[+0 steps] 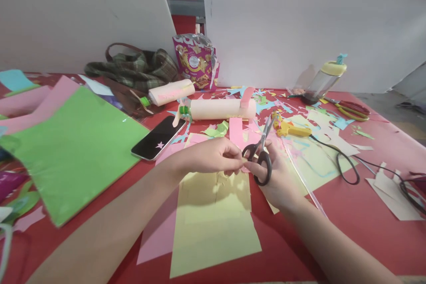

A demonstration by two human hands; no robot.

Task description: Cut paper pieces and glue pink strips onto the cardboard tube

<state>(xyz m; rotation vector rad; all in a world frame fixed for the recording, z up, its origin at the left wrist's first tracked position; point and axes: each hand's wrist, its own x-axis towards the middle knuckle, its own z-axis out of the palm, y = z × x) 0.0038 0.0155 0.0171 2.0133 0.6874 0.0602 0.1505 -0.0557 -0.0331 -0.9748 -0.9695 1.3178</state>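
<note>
Black-handled scissors (265,166) are in my right hand (279,182), blades pointing up and away with a narrow gap between them. My left hand (222,156) is closed in a pinch, its fingertips meeting those of my right hand beside the scissor handles. Whatever lies in that pinch is too small to make out. Beneath both hands rests a sheet of pale yellow paper (214,235), partly over a pink sheet (156,235). Just beyond them lies a cream paper-wrapped tube (216,109) with a green cap and pink paper strips (235,131).
A phone (155,140) and green sheets (76,151) lie left. Behind are a second wrapped tube (173,92), a plaid bag (140,67) and a purple snack bag (195,62). A yellow glue gun (293,129) with cord, pliers (351,108) and a bottle (324,80) stand right among paper scraps.
</note>
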